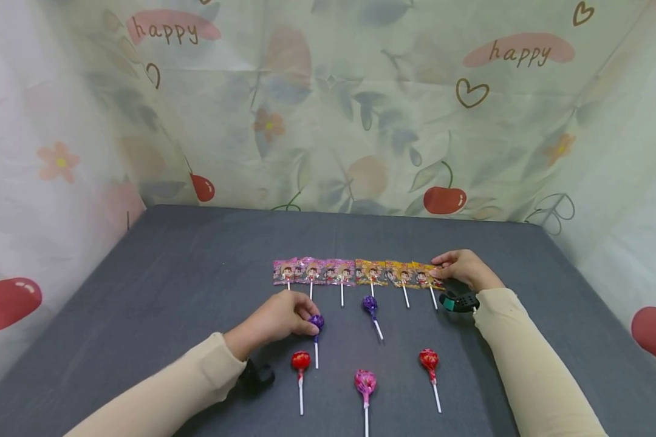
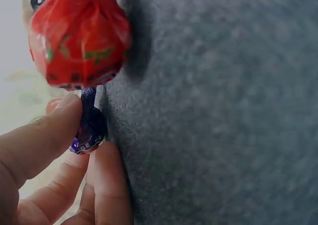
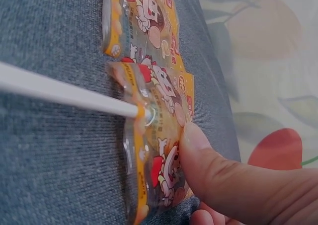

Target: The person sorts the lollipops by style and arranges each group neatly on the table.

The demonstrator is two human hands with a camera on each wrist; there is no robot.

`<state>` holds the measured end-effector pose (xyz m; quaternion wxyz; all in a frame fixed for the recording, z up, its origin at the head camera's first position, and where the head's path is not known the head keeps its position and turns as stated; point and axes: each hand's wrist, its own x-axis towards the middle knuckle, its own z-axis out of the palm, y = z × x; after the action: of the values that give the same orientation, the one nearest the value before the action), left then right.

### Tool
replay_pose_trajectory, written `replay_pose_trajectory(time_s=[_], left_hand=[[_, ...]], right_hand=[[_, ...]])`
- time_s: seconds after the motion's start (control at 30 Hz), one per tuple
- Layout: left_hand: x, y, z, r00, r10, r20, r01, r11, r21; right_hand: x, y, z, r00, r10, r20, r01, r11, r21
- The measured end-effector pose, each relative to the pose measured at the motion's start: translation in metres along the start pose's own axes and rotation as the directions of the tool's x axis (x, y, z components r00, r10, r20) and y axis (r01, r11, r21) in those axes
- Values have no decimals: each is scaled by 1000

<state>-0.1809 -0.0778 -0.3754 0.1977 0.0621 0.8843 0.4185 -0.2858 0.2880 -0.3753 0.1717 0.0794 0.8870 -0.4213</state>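
Note:
My left hand (image 1: 273,318) pinches the round head of a purple-wrapped lollipop (image 1: 318,321) between thumb and fingers, its white stick toward me. In the left wrist view, a red-wrapped lollipop (image 2: 82,38) fills the upper foreground, nearer the camera than the purple head (image 2: 89,133). My right hand (image 1: 467,269) grips the right edge of a flat yellow-wrapped lollipop (image 1: 423,275) at the end of a row. My right thumb (image 3: 198,145) presses on its clear and yellow wrapper in the right wrist view; the other fingers are mostly hidden.
Left of it in the row lie two more yellow lollipops (image 1: 370,272) and three pink ones (image 1: 340,272). Another purple lollipop (image 1: 369,305) lies mid-table. Nearer me are two red lollipops (image 1: 429,359) and a round pink one (image 1: 365,382). Patterned cloth (image 1: 328,152) surrounds the grey table (image 1: 208,255).

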Motion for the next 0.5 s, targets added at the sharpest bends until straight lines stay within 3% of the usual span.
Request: replay_pose_trajectory(time_s=[0.5], left_hand=[[0,2,-1,1000,-12,23,10,998,62]], right_hand=[[-1,6,1,998,-52,-28,51,998,-29]])
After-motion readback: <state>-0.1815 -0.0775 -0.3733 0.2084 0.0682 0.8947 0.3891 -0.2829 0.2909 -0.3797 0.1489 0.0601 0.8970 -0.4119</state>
